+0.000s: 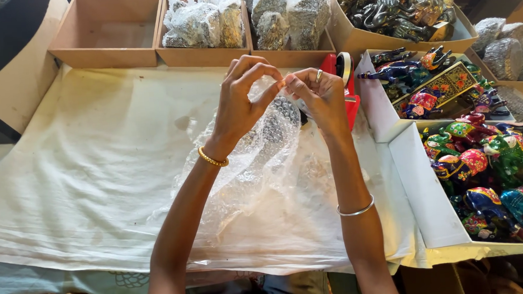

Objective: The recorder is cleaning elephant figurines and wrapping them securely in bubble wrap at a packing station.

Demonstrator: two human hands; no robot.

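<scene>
My left hand (pixel 242 100) and my right hand (pixel 321 99) meet above the table, fingertips pinched together on what looks like a small strip of clear tape. Under them a dark object wrapped in bubble wrap (pixel 283 113) is held between the palms, mostly hidden. A loose sheet of bubble wrap (pixel 245 177) trails down from it onto the white cloth (pixel 84 174). Right behind my right hand stands a red tape dispenser (pixel 344 71). A gold bangle sits on my left wrist, a silver one on my right.
An empty cardboard box (pixel 109 29) stands far left. Two boxes of bubble-wrapped bundles (pixel 207 21) sit beside it, a box of metallic elephant figures (pixel 397 11) further right. White boxes of painted elephants (pixel 490 177) line the right edge. More wrapped bundles (pixel 507 47) lie far right.
</scene>
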